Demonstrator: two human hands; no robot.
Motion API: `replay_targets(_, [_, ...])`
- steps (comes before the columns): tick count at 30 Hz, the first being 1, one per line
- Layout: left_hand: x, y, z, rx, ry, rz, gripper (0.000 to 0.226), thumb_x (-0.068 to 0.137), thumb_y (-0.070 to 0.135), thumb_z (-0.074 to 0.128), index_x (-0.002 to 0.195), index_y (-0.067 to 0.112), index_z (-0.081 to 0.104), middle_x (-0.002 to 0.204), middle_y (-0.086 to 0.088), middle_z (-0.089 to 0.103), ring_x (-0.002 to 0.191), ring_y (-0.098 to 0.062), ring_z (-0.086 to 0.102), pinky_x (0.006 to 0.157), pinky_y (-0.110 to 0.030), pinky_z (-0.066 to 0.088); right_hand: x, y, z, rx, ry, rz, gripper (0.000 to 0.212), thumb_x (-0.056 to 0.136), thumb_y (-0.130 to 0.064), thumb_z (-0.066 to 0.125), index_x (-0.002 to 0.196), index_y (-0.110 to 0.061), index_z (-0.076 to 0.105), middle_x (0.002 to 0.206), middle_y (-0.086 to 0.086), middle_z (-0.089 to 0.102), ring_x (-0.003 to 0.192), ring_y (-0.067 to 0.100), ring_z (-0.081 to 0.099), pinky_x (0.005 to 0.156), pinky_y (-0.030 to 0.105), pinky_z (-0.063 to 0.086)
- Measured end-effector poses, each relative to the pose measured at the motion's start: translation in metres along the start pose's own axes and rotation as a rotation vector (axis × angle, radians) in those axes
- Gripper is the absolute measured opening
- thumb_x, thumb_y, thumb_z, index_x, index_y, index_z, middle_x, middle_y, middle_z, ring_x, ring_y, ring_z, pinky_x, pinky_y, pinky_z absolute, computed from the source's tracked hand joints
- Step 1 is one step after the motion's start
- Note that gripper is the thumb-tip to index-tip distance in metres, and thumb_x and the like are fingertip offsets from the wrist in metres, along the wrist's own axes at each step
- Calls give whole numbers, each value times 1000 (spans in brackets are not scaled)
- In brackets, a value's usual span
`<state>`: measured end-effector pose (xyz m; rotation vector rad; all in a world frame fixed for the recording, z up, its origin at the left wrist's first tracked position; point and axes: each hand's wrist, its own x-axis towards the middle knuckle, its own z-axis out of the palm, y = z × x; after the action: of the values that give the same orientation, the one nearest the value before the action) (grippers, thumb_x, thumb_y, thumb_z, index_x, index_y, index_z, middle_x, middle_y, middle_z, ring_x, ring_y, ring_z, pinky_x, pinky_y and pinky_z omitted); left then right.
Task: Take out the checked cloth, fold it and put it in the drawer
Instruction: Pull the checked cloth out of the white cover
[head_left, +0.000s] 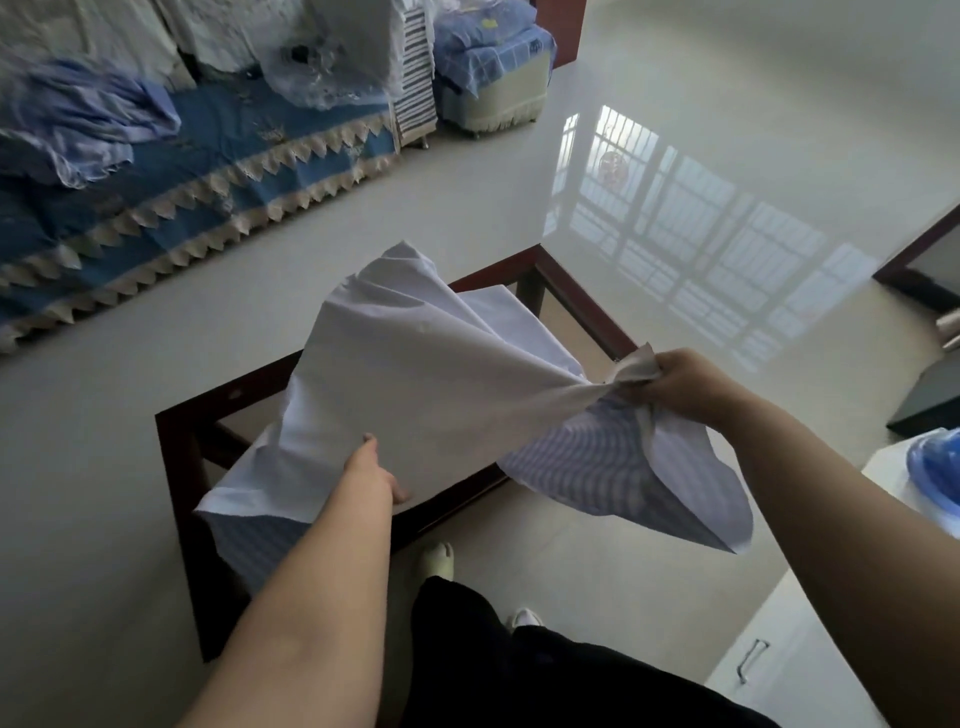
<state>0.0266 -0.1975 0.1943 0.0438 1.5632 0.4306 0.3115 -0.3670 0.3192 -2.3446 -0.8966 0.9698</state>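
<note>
The checked cloth (415, 374) is held up in the air over a dark wooden table frame (176, 467). Its pale back faces me; the blue checked side shows on the hanging flap at lower right. My left hand (371, 475) grips the cloth's lower edge from below. My right hand (680, 387) is clenched on a bunched corner at the right. A white cabinet with a drawer handle (750, 660) stands at the lower right.
A blue sofa cover with a cream zigzag trim (218, 192) and piled fabrics lie at the upper left. A covered stool (493, 78) stands at the top. A blue round thing (937, 470) sits on the white cabinet. Glossy floor spreads to the right.
</note>
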Motion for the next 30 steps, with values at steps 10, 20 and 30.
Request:
replay_targets(10, [24,-51,21,-167,-148,-133,20,95,33,52,109,20,59,91,3,69,89,-11,61,98,-36,37,-2,11,-31,258,6,-23,16,75,-21,77,89,-13,75,89,10,72,85,28,68,81,40,56])
replay_targets(20, [-25,-111,55,185,-235,-17,59,98,36,47,147,10,26,152,-18,30,141,-34,29,114,-23,19,-10,11,-31,556,-81,-111,6,82,-7,68,85,-8,73,80,10,69,76,27,65,69,33,52])
replay_targets(30, [-16,-69,57,-265,-174,-5,24,96,20,50,109,7,64,132,-6,59,100,-30,62,90,-35,48,-16,27,-48,606,-71,-142,12,82,2,64,90,-5,71,79,6,69,70,19,65,59,25,55])
